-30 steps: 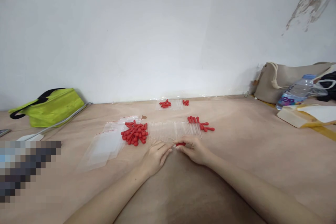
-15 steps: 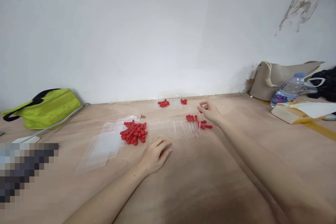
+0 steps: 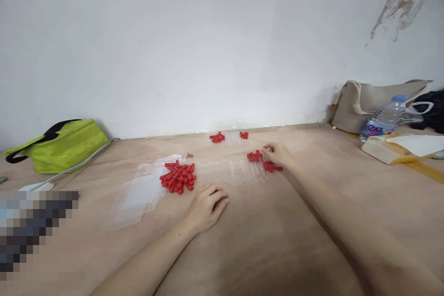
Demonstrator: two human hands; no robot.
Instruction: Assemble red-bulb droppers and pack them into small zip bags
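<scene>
My left hand (image 3: 209, 206) rests on the table, fingers loosely bent and thumb apart, with nothing in it. It lies just in front of a row of thin clear dropper tubes (image 3: 222, 172). Left of that row is a heap of red rubber dropper bulbs (image 3: 178, 177). At the row's right end, several tubes carry red bulbs (image 3: 255, 156), forming droppers side by side. Right beside these capped ends is my right hand (image 3: 277, 153), its fingers slightly apart and no dropper visible in them. A few loose red bulbs (image 3: 273, 167) lie just below it.
Clear zip bags (image 3: 135, 199) lie overlapped at the left. Near the wall are more red bulbs (image 3: 217, 137) and clear tubes (image 3: 236, 137). A lime-green bag (image 3: 69, 145) stands far left; a water bottle (image 3: 383, 118) and a beige bag (image 3: 347, 111) stand far right.
The red-bulbed dropper that my right hand held upright now lies at the right end of the row, released. My right hand has lowered slightly; my left hand stays in place.
</scene>
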